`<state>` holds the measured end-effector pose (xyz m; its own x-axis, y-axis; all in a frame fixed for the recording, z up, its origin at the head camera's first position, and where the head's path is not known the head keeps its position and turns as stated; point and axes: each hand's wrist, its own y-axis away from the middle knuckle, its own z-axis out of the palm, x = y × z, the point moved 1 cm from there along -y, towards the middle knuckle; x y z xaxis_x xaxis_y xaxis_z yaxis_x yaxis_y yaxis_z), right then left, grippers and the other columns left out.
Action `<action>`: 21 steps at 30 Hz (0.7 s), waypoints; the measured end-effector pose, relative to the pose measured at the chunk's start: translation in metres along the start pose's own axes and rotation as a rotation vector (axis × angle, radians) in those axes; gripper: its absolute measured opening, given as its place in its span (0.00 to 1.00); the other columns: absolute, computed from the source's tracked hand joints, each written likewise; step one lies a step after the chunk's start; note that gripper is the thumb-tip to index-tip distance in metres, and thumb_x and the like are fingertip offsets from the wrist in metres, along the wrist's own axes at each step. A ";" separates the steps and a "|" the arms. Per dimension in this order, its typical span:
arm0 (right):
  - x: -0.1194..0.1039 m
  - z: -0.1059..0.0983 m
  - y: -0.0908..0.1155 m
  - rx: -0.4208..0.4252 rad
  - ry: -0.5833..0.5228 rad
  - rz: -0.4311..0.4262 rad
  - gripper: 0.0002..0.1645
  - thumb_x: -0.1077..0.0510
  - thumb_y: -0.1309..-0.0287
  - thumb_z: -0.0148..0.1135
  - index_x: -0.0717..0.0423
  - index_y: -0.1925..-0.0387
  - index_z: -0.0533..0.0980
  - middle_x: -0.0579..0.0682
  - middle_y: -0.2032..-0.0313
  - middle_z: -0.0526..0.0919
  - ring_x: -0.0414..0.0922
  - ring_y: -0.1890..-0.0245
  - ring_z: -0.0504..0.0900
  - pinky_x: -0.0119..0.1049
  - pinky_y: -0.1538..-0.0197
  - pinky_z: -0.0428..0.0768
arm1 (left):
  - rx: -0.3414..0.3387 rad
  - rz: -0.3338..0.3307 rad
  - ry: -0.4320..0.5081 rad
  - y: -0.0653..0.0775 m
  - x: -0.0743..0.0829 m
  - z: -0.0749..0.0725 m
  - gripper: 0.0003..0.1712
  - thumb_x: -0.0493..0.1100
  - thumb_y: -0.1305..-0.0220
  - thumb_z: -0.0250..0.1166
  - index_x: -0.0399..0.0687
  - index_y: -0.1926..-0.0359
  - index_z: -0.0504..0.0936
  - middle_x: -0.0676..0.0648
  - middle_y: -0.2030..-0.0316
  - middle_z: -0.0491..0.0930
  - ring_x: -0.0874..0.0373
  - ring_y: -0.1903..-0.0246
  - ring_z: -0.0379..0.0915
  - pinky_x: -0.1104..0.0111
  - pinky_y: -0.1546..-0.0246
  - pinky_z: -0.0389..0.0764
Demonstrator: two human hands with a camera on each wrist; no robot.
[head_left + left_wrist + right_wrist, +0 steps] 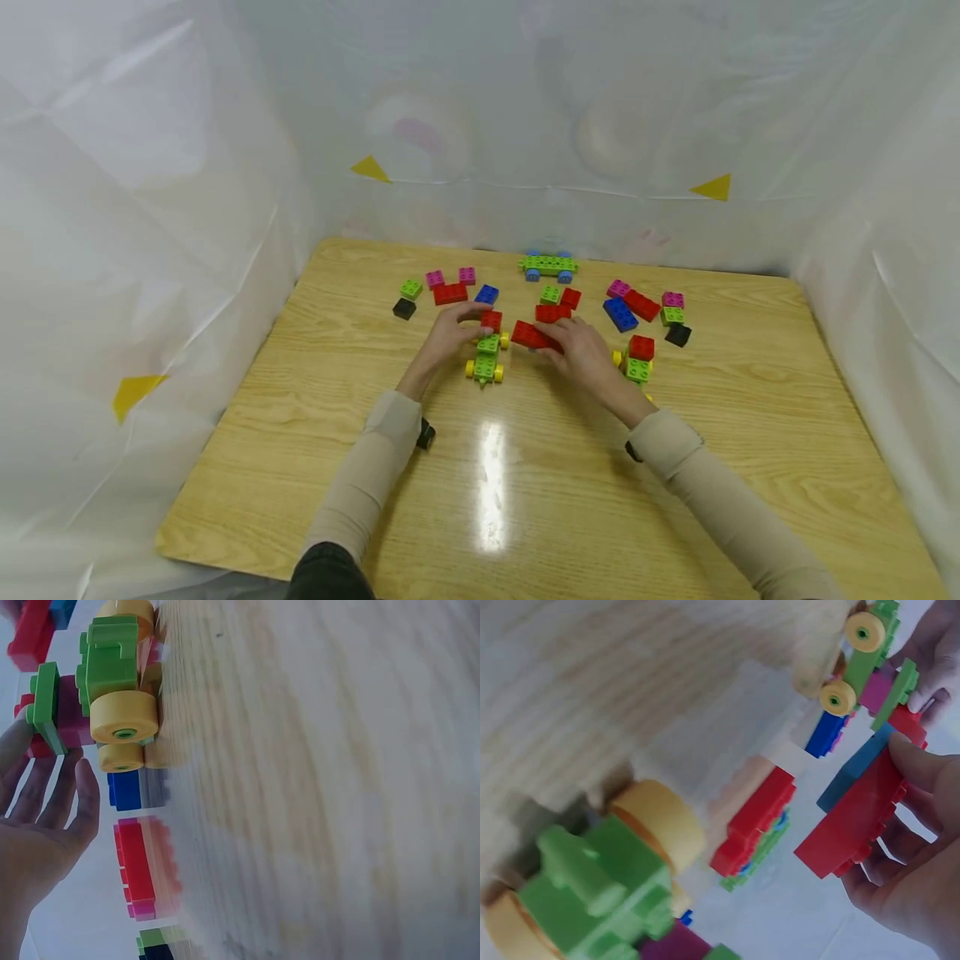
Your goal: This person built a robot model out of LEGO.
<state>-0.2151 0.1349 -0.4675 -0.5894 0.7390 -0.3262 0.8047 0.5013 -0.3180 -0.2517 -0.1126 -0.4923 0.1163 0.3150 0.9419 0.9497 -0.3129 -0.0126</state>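
Observation:
My left hand pinches a red brick on top of a small stack. In the left wrist view that stack has a green plate over a magenta brick. It stands on a green toy car base with yellow wheels. Just to the right, my right hand grips a long red brick between thumb and fingers. The right wrist view shows a blue brick joined under it. This red brick is held tilted, close to the left hand's stack.
Another yellow-wheeled toy car carrying bricks stands right of the right hand. A green base with blue wheels sits at the table's back edge. Loose bricks lie behind both hands, among them a black brick and a blue brick.

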 end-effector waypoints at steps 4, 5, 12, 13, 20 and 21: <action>-0.005 -0.006 -0.005 0.052 -0.017 -0.064 0.27 0.54 0.44 0.70 0.59 0.44 0.78 0.57 0.61 0.83 0.53 0.61 0.79 0.51 0.48 0.75 | -0.020 0.021 -0.011 -0.001 0.000 0.000 0.26 0.41 0.37 0.67 0.41 0.39 0.75 0.45 0.43 0.76 0.50 0.42 0.69 0.56 0.41 0.70; -0.007 -0.008 -0.007 0.056 -0.020 -0.072 0.26 0.54 0.44 0.70 0.59 0.44 0.78 0.57 0.60 0.83 0.53 0.62 0.78 0.49 0.51 0.76 | -0.024 0.025 -0.012 -0.001 0.000 0.000 0.26 0.41 0.37 0.67 0.40 0.39 0.75 0.45 0.43 0.76 0.50 0.42 0.70 0.56 0.41 0.70; -0.019 -0.016 -0.019 0.029 -0.022 -0.097 0.28 0.54 0.42 0.67 0.54 0.40 0.75 0.57 0.57 0.81 0.53 0.60 0.75 0.48 0.56 0.76 | -0.052 0.020 -0.053 0.001 0.010 0.002 0.24 0.40 0.37 0.66 0.44 0.40 0.76 0.45 0.45 0.78 0.50 0.43 0.71 0.53 0.40 0.68; -0.020 -0.016 -0.020 0.024 -0.021 -0.101 0.28 0.54 0.41 0.67 0.53 0.39 0.74 0.58 0.57 0.81 0.54 0.60 0.75 0.48 0.56 0.75 | -0.054 0.020 -0.061 0.001 0.011 0.002 0.24 0.40 0.37 0.66 0.44 0.40 0.76 0.45 0.45 0.78 0.50 0.43 0.71 0.52 0.40 0.68; -0.023 -0.013 -0.026 0.001 0.013 -0.143 0.29 0.56 0.41 0.67 0.49 0.38 0.74 0.56 0.61 0.80 0.52 0.63 0.75 0.47 0.58 0.74 | -0.060 0.032 -0.077 0.000 0.007 0.004 0.24 0.40 0.38 0.67 0.44 0.40 0.76 0.45 0.46 0.79 0.51 0.45 0.72 0.56 0.44 0.73; -0.023 -0.012 -0.027 -0.005 0.022 -0.147 0.28 0.55 0.41 0.67 0.48 0.38 0.74 0.55 0.61 0.80 0.52 0.63 0.75 0.47 0.58 0.75 | -0.061 0.036 -0.078 0.000 0.007 0.005 0.24 0.40 0.38 0.67 0.44 0.41 0.76 0.45 0.46 0.79 0.51 0.45 0.73 0.56 0.44 0.73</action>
<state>-0.2221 0.1096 -0.4406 -0.6991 0.6672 -0.2572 0.7104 0.6071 -0.3561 -0.2494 -0.1065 -0.4874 0.1750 0.3705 0.9122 0.9254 -0.3783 -0.0239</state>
